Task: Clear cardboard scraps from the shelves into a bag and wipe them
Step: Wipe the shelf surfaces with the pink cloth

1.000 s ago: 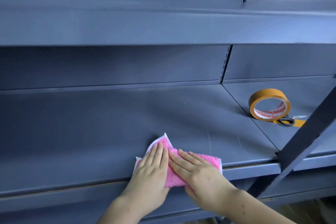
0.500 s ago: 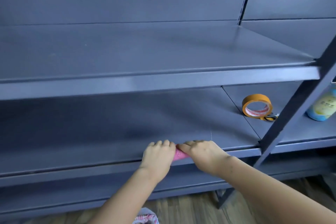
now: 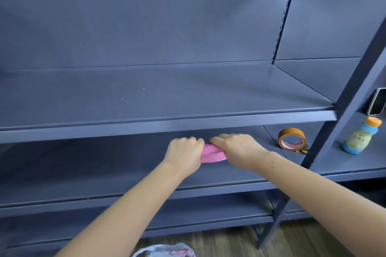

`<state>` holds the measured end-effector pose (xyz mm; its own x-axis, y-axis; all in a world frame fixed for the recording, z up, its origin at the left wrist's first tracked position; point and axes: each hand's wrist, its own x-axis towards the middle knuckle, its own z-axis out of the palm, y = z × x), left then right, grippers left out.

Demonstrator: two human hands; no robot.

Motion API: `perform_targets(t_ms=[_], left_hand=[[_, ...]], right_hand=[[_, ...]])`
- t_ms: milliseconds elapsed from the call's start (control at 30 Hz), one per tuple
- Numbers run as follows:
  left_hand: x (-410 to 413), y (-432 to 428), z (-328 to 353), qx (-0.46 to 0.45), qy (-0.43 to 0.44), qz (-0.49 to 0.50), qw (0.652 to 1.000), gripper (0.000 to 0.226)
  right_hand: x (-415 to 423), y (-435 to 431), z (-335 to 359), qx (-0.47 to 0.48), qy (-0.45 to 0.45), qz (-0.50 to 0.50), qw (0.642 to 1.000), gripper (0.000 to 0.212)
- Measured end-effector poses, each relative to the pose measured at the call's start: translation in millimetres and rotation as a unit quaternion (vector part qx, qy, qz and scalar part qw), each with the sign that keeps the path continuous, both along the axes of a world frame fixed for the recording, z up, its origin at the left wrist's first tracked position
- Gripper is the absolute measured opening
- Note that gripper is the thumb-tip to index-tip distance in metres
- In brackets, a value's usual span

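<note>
cloth (image 3: 211, 153) now lifted, bunched | between left hand (image 3: 184, 153), right hand (image 3: 240, 150) | both clenched on it

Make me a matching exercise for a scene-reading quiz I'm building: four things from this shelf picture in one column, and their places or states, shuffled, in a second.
Things:
1. pink cloth
2. tape roll
3. bottle
4. plastic bag

Places or states:
A. on the floor, at the bottom edge of the view
B. bunched between the left hand and right hand
C. upright on the shelf, right of the slanted post
D. on the shelf, left of the slanted post, scissors under it

Pairs: 1-B, 2-D, 3-C, 4-A
</note>
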<state>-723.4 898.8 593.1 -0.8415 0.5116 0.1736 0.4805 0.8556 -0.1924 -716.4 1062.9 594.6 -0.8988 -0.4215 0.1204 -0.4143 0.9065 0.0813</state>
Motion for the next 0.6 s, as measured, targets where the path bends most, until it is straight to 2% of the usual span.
perform_targets(t_ms=[600], left_hand=[[-21.5, -16.5, 92.6, 0.018, 0.045, 0.011, 0.999, 0.006]], right_hand=[[-15.6, -19.7, 90.9, -0.014, 0.042, -0.008, 0.999, 0.041]])
